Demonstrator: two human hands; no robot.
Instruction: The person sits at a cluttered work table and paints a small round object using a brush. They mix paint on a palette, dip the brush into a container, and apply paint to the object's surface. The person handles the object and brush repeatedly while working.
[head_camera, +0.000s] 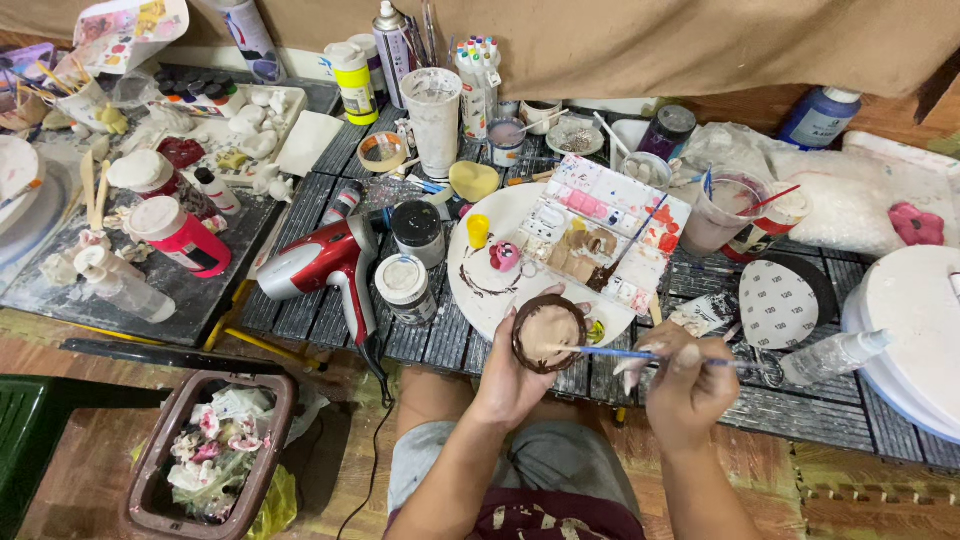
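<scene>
1. Head view, the hands: the left hand (515, 385) cups a small round clay dish (547, 333) with a dark brown rim and pale inside, held above the near edge of the bench (800, 410), over the person's lap. The right hand (685, 385) has its fingers pinched narrow around a blue-handled brush (610, 352), whose tip lies on the dish's pale inside
2. Head view, the grip: the dish rests only in curled fingers, so a hard push from the brush could likely tip it or slide it out, and it would fall to the lap or floor
3. Head view, the paint: a loaded tip straying past the pale area could smear onto the brown rim, or onto the holding fingers
4. Head view, the surroundings: the paint palette (600, 235) lies on a white plate (490, 285) just beyond the dish, and two cups of murky water (745, 210) stand near the right hand. A careless reach with the brush could knock one over onto the bench
5. Head view, left: the red hair dryer (325, 262) and its cord lie close to jars, where a snag could drag them
</scene>
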